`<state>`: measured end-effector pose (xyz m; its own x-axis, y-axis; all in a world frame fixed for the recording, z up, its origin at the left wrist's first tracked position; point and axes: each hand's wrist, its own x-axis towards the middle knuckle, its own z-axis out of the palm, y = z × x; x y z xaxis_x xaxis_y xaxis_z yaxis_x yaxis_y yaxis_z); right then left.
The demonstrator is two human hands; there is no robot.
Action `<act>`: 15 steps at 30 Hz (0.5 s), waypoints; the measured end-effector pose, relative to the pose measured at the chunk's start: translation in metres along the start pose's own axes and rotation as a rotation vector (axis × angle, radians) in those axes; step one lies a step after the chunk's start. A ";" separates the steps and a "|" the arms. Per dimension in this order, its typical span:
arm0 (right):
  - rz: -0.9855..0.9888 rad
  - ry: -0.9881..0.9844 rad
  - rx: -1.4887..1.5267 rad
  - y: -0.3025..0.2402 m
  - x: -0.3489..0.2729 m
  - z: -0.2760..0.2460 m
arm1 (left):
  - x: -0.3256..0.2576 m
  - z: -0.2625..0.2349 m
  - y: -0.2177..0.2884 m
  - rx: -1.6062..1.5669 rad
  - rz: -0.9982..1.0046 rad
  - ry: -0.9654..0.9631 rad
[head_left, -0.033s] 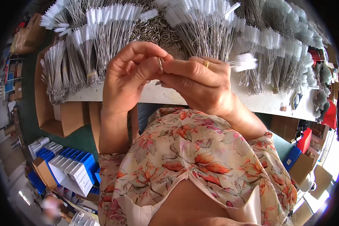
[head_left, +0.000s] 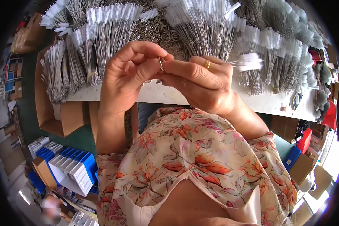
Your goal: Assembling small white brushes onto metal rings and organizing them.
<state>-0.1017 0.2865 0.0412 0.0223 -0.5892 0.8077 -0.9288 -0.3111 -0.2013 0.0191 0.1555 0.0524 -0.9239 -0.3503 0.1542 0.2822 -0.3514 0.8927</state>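
Observation:
Between the thumb and fingers of my left hand [head_left: 126,75] a silver metal split ring [head_left: 161,65] stands nearly on edge. My right hand [head_left: 207,83], with a gold-coloured finger ring on it, meets the left one at this split ring. Thin wire brushes [head_left: 250,61] run through the right hand; their white bristle heads stick out to its right, blurred. Their count is unclear, and fingertips cover where their wire ends meet the ring. Just beyond the hands lies a heap of loose metal rings [head_left: 154,28].
Bundled wire brushes [head_left: 109,26] cover the white table [head_left: 158,93] left and right of the ring heap. Below its left side stands an open cardboard box [head_left: 69,116]. Blue and grey plastic bins [head_left: 69,171] are at lower left. A red object [head_left: 305,140] is at far right.
My left hand has shifted slightly left. The right hand and the brush heads have moved a little to the right. Both hands are still at the split ring.

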 end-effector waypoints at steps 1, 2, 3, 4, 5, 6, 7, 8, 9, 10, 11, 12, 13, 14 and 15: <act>-0.073 0.049 -0.047 0.004 0.000 0.002 | 0.000 -0.002 0.005 0.010 -0.051 -0.024; -0.071 0.051 -0.047 0.003 0.001 0.001 | -0.001 -0.007 0.009 0.012 -0.052 -0.024; -0.089 0.000 -0.079 0.003 0.003 -0.001 | -0.001 -0.014 0.013 0.174 -0.051 -0.081; -0.106 -0.051 -0.112 0.002 0.005 -0.002 | -0.001 -0.017 0.015 0.337 -0.051 -0.139; -0.096 -0.090 -0.091 0.001 0.007 -0.002 | -0.002 -0.012 0.018 0.375 -0.018 -0.070; -0.094 -0.087 -0.093 0.002 0.007 0.000 | -0.005 -0.006 0.020 0.377 -0.020 -0.073; 0.023 -0.042 0.117 0.005 0.006 0.004 | -0.008 0.001 0.021 0.569 0.128 -0.010; 0.140 0.004 0.327 0.007 0.005 0.007 | -0.008 0.005 0.021 0.758 0.276 0.056; 0.432 0.028 0.626 -0.002 0.012 -0.001 | -0.010 0.005 0.018 0.854 0.417 0.084; 0.470 0.001 0.692 0.002 0.015 -0.007 | -0.009 0.006 0.015 0.857 0.413 0.089; 0.728 -0.019 0.924 -0.002 0.024 -0.014 | -0.008 0.008 0.012 0.896 0.538 0.121; 0.992 -0.031 1.149 -0.007 0.030 -0.019 | -0.006 0.009 0.010 0.932 0.661 0.144; 1.046 -0.066 1.178 -0.007 0.031 -0.017 | -0.007 0.006 0.008 0.923 0.654 0.136; 1.051 -0.062 1.180 -0.008 0.031 -0.014 | -0.007 0.004 0.007 0.923 0.648 0.133; 1.065 -0.050 1.206 -0.008 0.032 -0.011 | -0.005 0.002 0.005 0.923 0.673 0.142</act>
<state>-0.0978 0.2779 0.0744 -0.3773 -0.9261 0.0086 0.2893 -0.1267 -0.9488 0.0242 0.1570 0.0566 -0.6036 -0.3411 0.7206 0.3563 0.6932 0.6265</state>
